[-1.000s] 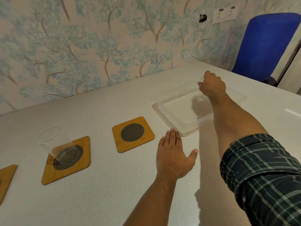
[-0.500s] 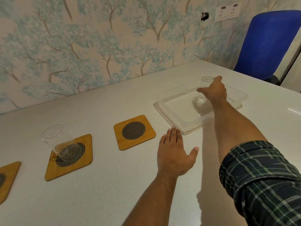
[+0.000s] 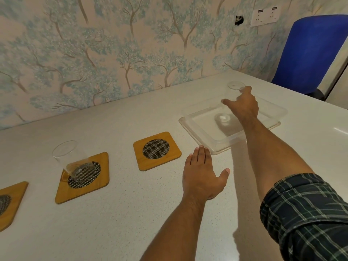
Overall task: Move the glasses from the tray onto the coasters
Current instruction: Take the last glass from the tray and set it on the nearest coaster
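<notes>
My right hand holds a clear glass lifted above the transparent tray; the glass's base points up and away from me. Its shadow falls on the tray floor. My left hand lies flat and open on the table just in front of the tray's near corner. Another clear glass stands on a wooden coaster at the left. Between that coaster and the tray lies a bare wooden coaster with a dark mesh centre. Part of a third coaster shows at the left edge.
The white speckled table runs along a wall with tree-patterned wallpaper. A blue chair stands behind the table's far right corner. A socket plate is on the wall.
My right hand has taken the glass at the tray's far side, lifted it off the tray and tilted it. My left hand has stayed in place.
</notes>
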### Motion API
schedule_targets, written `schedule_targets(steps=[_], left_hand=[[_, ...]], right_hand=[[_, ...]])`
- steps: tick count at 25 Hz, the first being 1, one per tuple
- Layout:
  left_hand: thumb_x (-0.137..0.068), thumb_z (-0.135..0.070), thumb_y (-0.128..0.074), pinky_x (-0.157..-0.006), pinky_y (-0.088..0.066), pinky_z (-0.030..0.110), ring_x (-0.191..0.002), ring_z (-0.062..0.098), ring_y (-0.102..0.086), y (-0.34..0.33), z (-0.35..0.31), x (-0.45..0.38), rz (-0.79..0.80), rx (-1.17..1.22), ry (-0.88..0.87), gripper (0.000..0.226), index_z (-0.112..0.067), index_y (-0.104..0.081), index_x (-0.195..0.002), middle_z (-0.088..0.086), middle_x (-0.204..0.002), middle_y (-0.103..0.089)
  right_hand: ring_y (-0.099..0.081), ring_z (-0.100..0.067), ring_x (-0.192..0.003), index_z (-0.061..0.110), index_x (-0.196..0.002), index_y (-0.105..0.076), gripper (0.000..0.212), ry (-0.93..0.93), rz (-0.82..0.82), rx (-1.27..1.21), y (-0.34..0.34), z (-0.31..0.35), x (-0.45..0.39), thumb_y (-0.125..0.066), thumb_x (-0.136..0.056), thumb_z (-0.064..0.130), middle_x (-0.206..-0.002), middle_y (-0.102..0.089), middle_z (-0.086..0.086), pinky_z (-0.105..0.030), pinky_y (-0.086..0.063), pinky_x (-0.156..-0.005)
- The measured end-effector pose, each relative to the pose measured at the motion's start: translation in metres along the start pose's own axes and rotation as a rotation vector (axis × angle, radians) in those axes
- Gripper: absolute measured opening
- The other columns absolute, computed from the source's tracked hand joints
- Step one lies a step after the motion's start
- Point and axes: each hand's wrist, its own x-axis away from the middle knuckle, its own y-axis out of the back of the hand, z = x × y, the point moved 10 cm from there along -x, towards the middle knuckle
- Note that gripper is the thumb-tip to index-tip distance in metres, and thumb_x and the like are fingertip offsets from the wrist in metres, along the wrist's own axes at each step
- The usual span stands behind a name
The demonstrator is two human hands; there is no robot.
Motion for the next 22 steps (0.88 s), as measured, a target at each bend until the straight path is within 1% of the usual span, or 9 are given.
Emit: schedule_targets(steps=[5,11,13,14,15,17,19,21,22], left_hand=[[-0.093,-0.077,-0.018,-0.127,0.000,0.043,-0.157,0.022,0.004,-0.002,0.000,0.000,0.011,-0.008,0.003,0.098,-0.010,-0.002,-0.162,0.008,-0.171,0.000],[-0.069,-0.075,0.022,-0.127,-0.001,0.038,-0.157,0.025,-0.003,0.004,0.001,0.008,0.063,0.062,-0.041,0.117,-0.009,-0.004,-0.162,0.011,-0.171,-0.005],[-0.066,-0.082,0.028,-0.127,-0.001,0.037,-0.157,0.024,-0.005,0.002,0.001,0.013,0.113,0.256,-0.076,0.123,-0.013,-0.005,-0.162,0.011,-0.171,-0.007],[-0.067,-0.093,0.018,-0.127,-0.003,0.038,-0.157,0.024,-0.007,0.000,0.000,0.019,0.151,0.455,-0.106,0.125,-0.014,-0.007,-0.161,0.012,-0.170,-0.010],[-0.065,-0.103,-0.004,-0.127,-0.006,0.040,-0.157,0.025,-0.010,-0.007,0.005,0.026,0.178,0.712,-0.066,0.130,-0.013,-0.008,-0.158,0.014,-0.169,-0.014],[-0.057,-0.106,-0.034,-0.127,-0.012,0.043,-0.156,0.026,-0.017,-0.027,0.036,0.036,0.153,0.928,0.104,0.137,-0.013,-0.017,-0.156,0.015,-0.167,-0.021],[-0.066,-0.101,-0.038,-0.125,-0.022,0.046,-0.152,0.023,-0.028,-0.001,0.053,0.056,0.063,0.802,0.122,0.122,-0.022,-0.025,-0.158,0.007,-0.165,-0.031],[-0.089,-0.081,-0.038,-0.122,-0.030,0.045,-0.146,0.022,-0.037,0.035,0.072,0.071,-0.082,0.407,0.066,0.090,-0.023,-0.028,-0.158,0.000,-0.161,-0.039],[-0.097,-0.071,-0.034,-0.123,-0.028,0.044,-0.148,0.022,-0.033,0.047,0.082,0.082,-0.142,0.228,0.045,0.080,-0.021,-0.026,-0.159,0.001,-0.162,-0.037]], right_hand=[[-0.065,-0.022,-0.099,0.020,-0.129,-0.044,0.080,0.198,-0.018,-0.077,0.004,0.064,0.032,-0.078,-0.070,0.064,-0.111,-0.068,0.001,-0.032,-0.046,-0.079],[-0.065,-0.016,-0.091,0.024,-0.128,-0.047,0.082,0.293,0.101,-0.162,-0.028,0.113,0.097,-0.078,-0.067,0.069,-0.102,-0.067,0.007,-0.029,-0.046,-0.072],[-0.066,-0.015,-0.092,0.024,-0.129,-0.047,0.082,0.313,0.156,-0.159,-0.044,0.123,0.121,-0.078,-0.067,0.069,-0.102,-0.068,0.008,-0.029,-0.047,-0.073],[-0.066,-0.015,-0.093,0.025,-0.129,-0.047,0.082,0.327,0.183,-0.151,-0.051,0.128,0.132,-0.077,-0.068,0.069,-0.103,-0.068,0.008,-0.029,-0.048,-0.072],[-0.065,-0.015,-0.093,0.025,-0.130,-0.047,0.082,0.342,0.208,-0.141,-0.059,0.132,0.143,-0.077,-0.068,0.069,-0.105,-0.068,0.008,-0.029,-0.047,-0.072],[-0.065,-0.015,-0.094,0.025,-0.132,-0.047,0.082,0.363,0.257,-0.123,-0.072,0.140,0.163,-0.077,-0.069,0.069,-0.107,-0.067,0.007,-0.028,-0.044,-0.071],[-0.065,-0.015,-0.095,0.025,-0.133,-0.046,0.082,0.361,0.295,-0.112,-0.082,0.145,0.179,-0.077,-0.070,0.067,-0.109,-0.067,0.007,-0.029,-0.045,-0.072],[-0.065,-0.016,-0.096,0.025,-0.133,-0.045,0.082,0.362,0.315,-0.107,-0.089,0.150,0.192,-0.078,-0.070,0.066,-0.110,-0.067,0.006,-0.030,-0.047,-0.074],[-0.065,-0.017,-0.097,0.024,-0.133,-0.045,0.082,0.364,0.324,-0.106,-0.093,0.153,0.199,-0.078,-0.070,0.065,-0.111,-0.067,0.006,-0.030,-0.048,-0.075]])
